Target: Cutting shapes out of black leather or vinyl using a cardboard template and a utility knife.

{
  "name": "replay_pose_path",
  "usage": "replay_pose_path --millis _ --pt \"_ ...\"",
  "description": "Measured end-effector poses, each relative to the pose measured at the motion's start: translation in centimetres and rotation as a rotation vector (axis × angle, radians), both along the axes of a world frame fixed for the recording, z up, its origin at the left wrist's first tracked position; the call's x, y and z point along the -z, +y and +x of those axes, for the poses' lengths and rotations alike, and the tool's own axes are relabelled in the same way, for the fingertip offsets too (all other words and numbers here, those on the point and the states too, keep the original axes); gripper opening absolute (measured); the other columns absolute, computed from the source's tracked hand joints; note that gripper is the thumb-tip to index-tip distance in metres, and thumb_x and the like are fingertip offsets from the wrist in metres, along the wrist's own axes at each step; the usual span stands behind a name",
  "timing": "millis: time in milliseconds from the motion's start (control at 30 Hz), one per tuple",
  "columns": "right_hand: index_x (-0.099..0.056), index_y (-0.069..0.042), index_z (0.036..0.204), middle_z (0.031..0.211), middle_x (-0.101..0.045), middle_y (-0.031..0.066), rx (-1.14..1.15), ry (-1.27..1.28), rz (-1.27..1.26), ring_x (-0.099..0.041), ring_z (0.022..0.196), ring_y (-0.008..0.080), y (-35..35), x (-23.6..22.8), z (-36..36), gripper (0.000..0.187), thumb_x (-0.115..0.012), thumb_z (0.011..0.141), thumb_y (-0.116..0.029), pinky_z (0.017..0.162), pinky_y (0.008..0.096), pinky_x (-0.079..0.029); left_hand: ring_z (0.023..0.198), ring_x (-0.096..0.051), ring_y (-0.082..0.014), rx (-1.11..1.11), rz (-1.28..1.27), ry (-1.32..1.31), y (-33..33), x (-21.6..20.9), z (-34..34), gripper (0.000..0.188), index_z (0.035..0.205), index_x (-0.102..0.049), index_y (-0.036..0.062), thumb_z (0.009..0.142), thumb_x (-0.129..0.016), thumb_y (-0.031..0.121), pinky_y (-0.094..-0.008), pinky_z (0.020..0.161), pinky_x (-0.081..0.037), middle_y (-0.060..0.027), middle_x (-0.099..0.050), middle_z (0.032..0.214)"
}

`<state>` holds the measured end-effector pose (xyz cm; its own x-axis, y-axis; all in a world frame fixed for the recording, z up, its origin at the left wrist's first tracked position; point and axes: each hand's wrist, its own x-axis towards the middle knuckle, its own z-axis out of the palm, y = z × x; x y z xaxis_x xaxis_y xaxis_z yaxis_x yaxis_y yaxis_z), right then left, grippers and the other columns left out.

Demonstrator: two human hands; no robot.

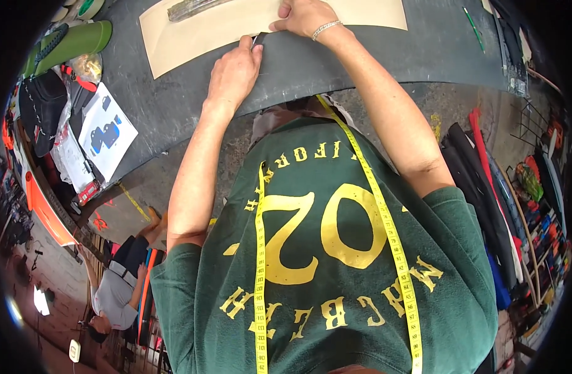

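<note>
A long tan paper sheet [186,47] lies across the dark table at the top of the view. My left hand [234,78] is at the sheet's near edge, its thumb and forefinger closed round a small thin dark thing [259,40] too small to name. Just to the right, my right hand [308,20] rests on the sheet with its fingers curled and the thumb by the near edge. What those fingers hold, if anything, is hidden. A clear bar wrapped in brownish film [195,7] lies on the paper, left of my right hand.
The dark table [423,59] carries a green pencil [473,28] at right. At left are a green roll [80,43], a printed sheet with blue shapes [108,134] and a black cap [43,109]. A yellow tape measure [392,237] hangs round my neck. Another person [114,293] is at lower left.
</note>
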<state>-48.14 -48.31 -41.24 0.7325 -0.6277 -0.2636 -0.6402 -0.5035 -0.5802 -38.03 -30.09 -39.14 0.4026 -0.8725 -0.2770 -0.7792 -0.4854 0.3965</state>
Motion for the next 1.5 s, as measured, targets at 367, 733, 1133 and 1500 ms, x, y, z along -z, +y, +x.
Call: replay_pose_path --millis 367,733,1133,1500 --pt "-0.073 -0.008 0.090 0.092 -0.075 0.0173 0.021 -0.003 0.013 -0.072 0.091 0.0335 0.0 -0.1 0.1 0.031 -0.084 0.073 -0.031 0.085 0.0425 -0.056 0.089 -0.068 -0.0481 -0.003 0.036 -0.035 -0.6 -0.1 -0.7 0.034 0.112 -0.053 0.0016 0.107 -0.046 0.034 -0.0572 0.078 -0.054 -0.0275 -0.071 0.088" --pt "-0.074 -0.006 0.088 0.092 -0.074 0.0193 0.105 -0.227 0.017 -0.072 0.088 0.0350 -2.3 3.3 -2.0 0.021 -0.080 0.076 -0.021 0.084 0.0433 -0.056 0.100 -0.067 -0.0475 0.255 0.147 0.169 0.5 -1.6 3.3 0.046 0.124 -0.056 -0.0004 0.106 -0.048 0.041 -0.0530 0.087 -0.053 -0.0306 -0.070 0.098" --pt "-0.072 -0.004 0.084 0.094 -0.072 0.0203 0.070 -0.116 0.038 -0.071 0.092 0.0358 -1.2 -0.1 -2.8 0.026 -0.085 0.071 -0.023 0.085 0.0418 -0.056 0.087 -0.069 -0.0474 0.016 0.008 0.017 -2.0 -0.6 -2.1 0.033 0.112 -0.055 0.0029 0.106 -0.047 0.035 -0.0582 0.077 -0.054 -0.0255 -0.071 0.087" --pt "-0.073 -0.006 0.085 0.099 -0.072 0.0192 0.082 -0.108 0.012 -0.070 0.094 0.0353 -1.0 -0.1 -2.6 0.025 -0.085 0.071 -0.023 0.087 0.0414 -0.056 0.089 -0.069 -0.0484 -0.002 -0.006 0.027 -1.9 -0.3 -2.2 0.035 0.112 -0.055 0.0005 0.106 -0.046 0.034 -0.0577 0.080 -0.054 -0.0263 -0.071 0.091"
